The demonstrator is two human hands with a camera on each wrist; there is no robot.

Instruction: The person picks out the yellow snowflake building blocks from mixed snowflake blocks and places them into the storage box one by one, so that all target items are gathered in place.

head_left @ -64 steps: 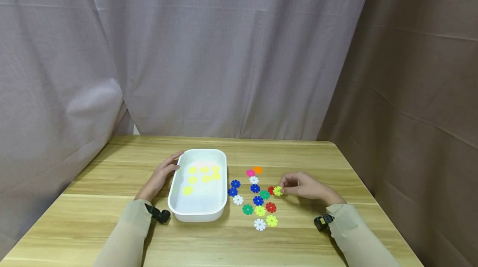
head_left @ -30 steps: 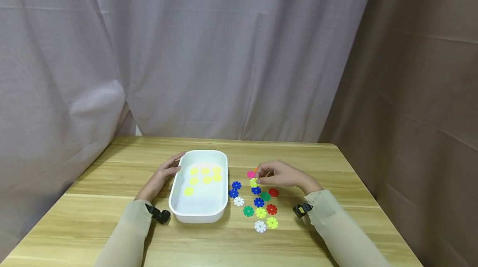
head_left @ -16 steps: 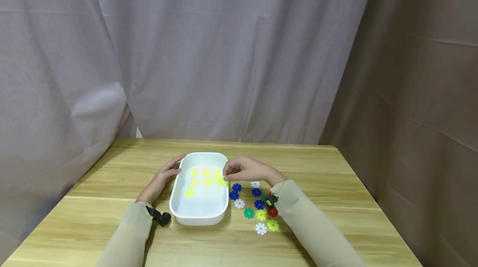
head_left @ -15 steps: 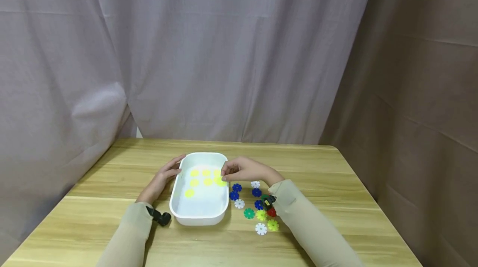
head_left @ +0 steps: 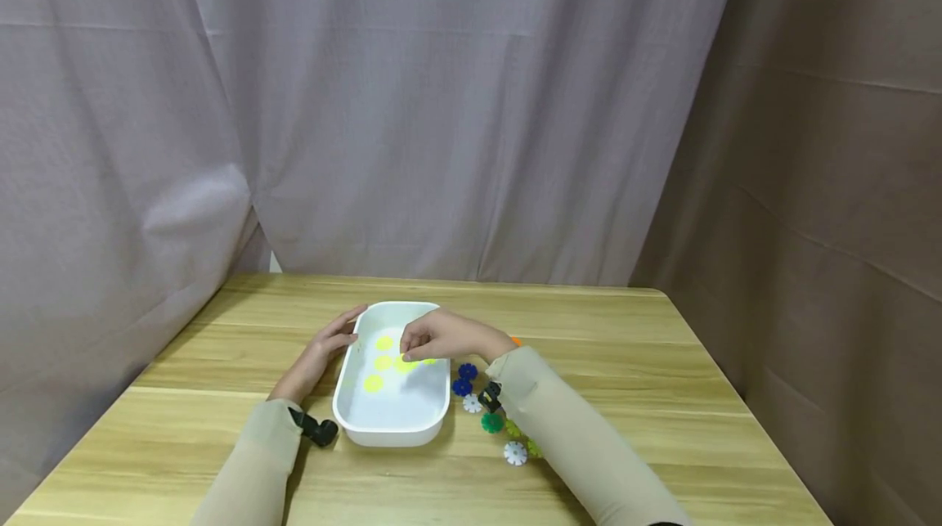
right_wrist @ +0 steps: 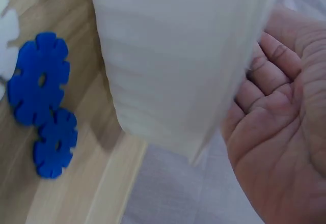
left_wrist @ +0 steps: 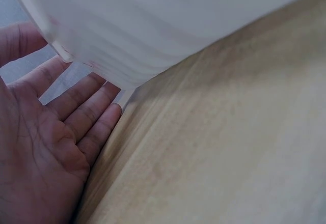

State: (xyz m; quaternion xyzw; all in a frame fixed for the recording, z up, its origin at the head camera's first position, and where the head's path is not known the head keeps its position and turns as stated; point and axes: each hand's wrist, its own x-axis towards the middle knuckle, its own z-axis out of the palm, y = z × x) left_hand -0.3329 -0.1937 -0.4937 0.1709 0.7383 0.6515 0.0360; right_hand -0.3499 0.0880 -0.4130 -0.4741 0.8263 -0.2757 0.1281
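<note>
My left hand (head_left: 315, 356) rests along the left side of a white plastic tray (head_left: 390, 433); its fingers are extended against the rim, as the left wrist view also shows. Over the tray's interior, my right hand (head_left: 450, 335) pinches a yellow notched plastic disc (head_left: 404, 365) between thumb and fingertips. More yellow discs (head_left: 374, 384) lie on the tray floor, some hidden under the right hand. In the right wrist view, the tray wall hides the right fingertips and the disc.
Right of the tray, loose notched discs lie on the wooden table (head_left: 353, 485): blue discs (head_left: 462, 387), a green disc (head_left: 491, 423), a white disc (head_left: 516, 453) and others. My right forearm covers part of them. Grey curtains (head_left: 412, 101) hang behind.
My right hand picked up a yellow disc at the right of the pile and carried it left, over the rim and into the tray's space. My left hand stayed at the tray.
</note>
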